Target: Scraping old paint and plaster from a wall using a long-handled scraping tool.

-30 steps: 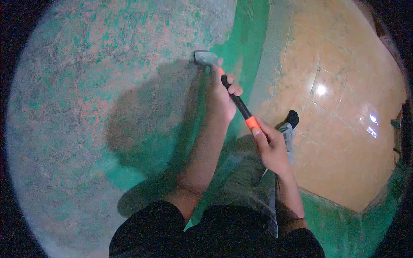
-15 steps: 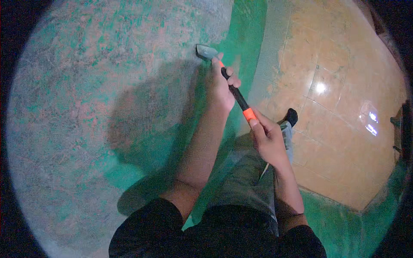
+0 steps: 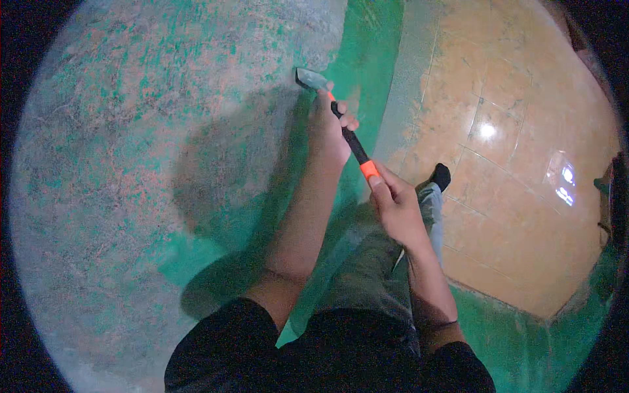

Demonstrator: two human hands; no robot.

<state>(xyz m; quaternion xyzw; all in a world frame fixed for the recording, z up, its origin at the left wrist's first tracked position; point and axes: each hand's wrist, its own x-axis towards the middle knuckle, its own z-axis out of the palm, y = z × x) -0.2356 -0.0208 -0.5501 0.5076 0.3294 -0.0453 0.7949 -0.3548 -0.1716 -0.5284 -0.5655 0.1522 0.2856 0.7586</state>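
Both my hands grip a long-handled scraper [image 3: 356, 148] with a black and orange handle. My left hand [image 3: 326, 128] is wrapped round the handle's upper part, close behind the flat metal blade. Lower down, my right hand [image 3: 398, 208] closes round the handle just below an orange band; the handle's end is hidden in it. The blade's edge is at the wall [image 3: 124, 164], whose surface is patchy grey and pinkish with flecks of green paint. Whether the edge presses on the wall I cannot tell. A more solid green strip [image 3: 370, 59] runs just right of the blade.
Glossy tan floor tiles [image 3: 504, 216] spread along the right, reflecting bright lights. My leg with a dark sock [image 3: 442, 175] stretches over them. A green painted surface [image 3: 498, 334] borders the tiles at the lower right. A dark object [image 3: 612, 196] stands at the far right edge.
The scraper and both hands have shifted slightly left in the picture, the right hand a little more. The grip is the same.
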